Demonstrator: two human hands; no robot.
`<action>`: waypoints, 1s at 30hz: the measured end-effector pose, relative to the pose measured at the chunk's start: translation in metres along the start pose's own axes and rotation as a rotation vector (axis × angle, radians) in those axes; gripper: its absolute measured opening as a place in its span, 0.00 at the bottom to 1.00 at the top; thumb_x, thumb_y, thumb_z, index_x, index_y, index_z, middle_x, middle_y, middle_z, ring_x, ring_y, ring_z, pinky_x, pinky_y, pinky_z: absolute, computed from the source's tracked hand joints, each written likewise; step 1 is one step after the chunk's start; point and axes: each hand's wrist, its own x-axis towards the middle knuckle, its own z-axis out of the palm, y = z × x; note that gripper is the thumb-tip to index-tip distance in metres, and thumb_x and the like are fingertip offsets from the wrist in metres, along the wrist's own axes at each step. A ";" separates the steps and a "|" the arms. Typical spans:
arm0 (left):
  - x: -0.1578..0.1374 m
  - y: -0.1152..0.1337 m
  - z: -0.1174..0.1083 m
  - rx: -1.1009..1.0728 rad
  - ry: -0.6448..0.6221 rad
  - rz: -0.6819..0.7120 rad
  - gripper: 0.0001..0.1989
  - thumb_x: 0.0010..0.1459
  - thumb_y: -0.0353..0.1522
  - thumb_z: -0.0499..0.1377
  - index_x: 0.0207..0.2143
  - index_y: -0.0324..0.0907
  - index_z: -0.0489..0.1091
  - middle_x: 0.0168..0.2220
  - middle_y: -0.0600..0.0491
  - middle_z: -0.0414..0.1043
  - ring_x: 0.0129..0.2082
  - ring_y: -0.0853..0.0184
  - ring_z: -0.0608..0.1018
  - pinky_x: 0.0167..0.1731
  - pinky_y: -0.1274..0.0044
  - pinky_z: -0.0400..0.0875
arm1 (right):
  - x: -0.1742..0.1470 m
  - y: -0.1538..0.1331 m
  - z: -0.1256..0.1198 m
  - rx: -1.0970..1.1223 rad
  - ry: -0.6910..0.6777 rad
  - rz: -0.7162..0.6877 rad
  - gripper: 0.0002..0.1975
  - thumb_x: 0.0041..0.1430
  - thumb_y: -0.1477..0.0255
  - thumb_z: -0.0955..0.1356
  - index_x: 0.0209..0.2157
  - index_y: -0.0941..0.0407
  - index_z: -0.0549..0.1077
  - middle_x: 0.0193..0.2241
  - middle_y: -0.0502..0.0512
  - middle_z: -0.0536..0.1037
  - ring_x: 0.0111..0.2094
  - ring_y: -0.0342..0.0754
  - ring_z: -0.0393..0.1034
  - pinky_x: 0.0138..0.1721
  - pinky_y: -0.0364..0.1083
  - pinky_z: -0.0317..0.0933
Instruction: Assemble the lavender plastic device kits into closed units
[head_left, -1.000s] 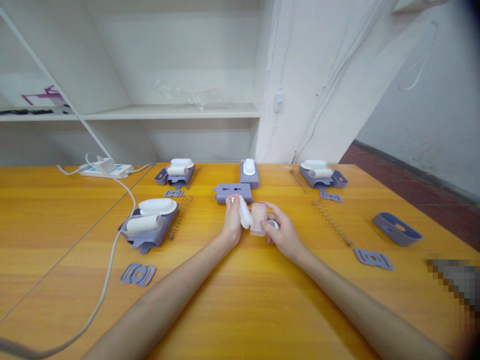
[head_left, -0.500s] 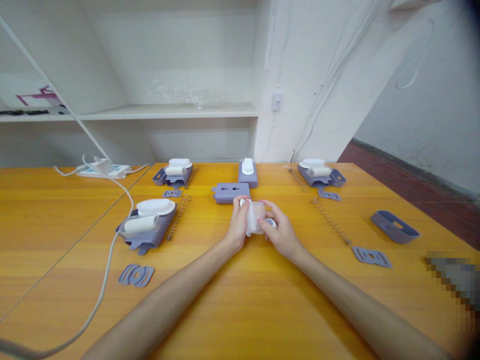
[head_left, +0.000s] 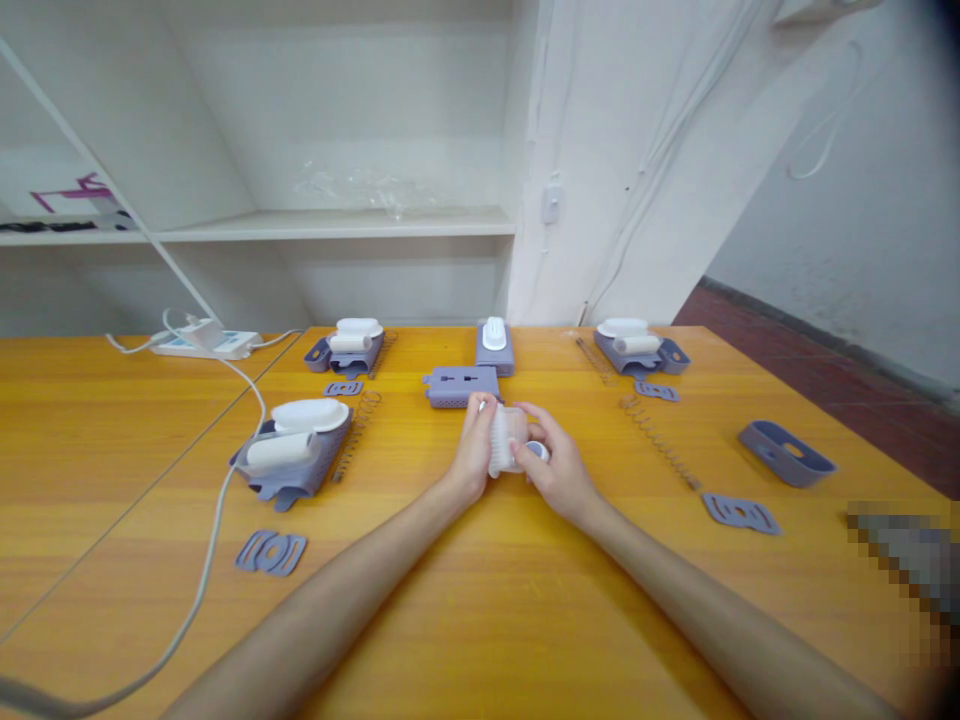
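Observation:
Over the middle of the table, my left hand (head_left: 472,455) and my right hand (head_left: 559,470) grip a translucent white plastic part (head_left: 508,440) from both sides. Its left side looks ribbed, like a row of fine teeth. A rounded white piece with a purplish face (head_left: 538,451) shows at my right fingers; whether it is joined to the translucent part I cannot tell. Just beyond my hands lies a purple perforated housing (head_left: 463,386) with two dark slots on top. Behind that is another purple housing with a white oval cap (head_left: 494,334).
Purple housings with white caps and rollers stand at the near left (head_left: 292,450), far left (head_left: 356,345) and far right (head_left: 630,347). Coil springs (head_left: 660,440), flat slotted plates (head_left: 271,553) and an oval purple frame (head_left: 787,452) lie around. A white cable (head_left: 217,520) crosses the left side.
The held translucent part has turned slightly, so more of its ribbed side shows. Both hands keep their grip. The view has shifted very slightly.

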 end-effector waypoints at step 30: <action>0.004 -0.003 -0.005 0.029 -0.021 0.031 0.07 0.51 0.34 0.52 0.25 0.42 0.55 0.22 0.60 0.54 0.21 0.74 0.60 0.23 0.81 0.56 | -0.002 -0.001 0.001 -0.104 -0.009 -0.044 0.22 0.59 0.66 0.63 0.54 0.56 0.58 0.29 0.52 0.72 0.25 0.44 0.65 0.26 0.43 0.59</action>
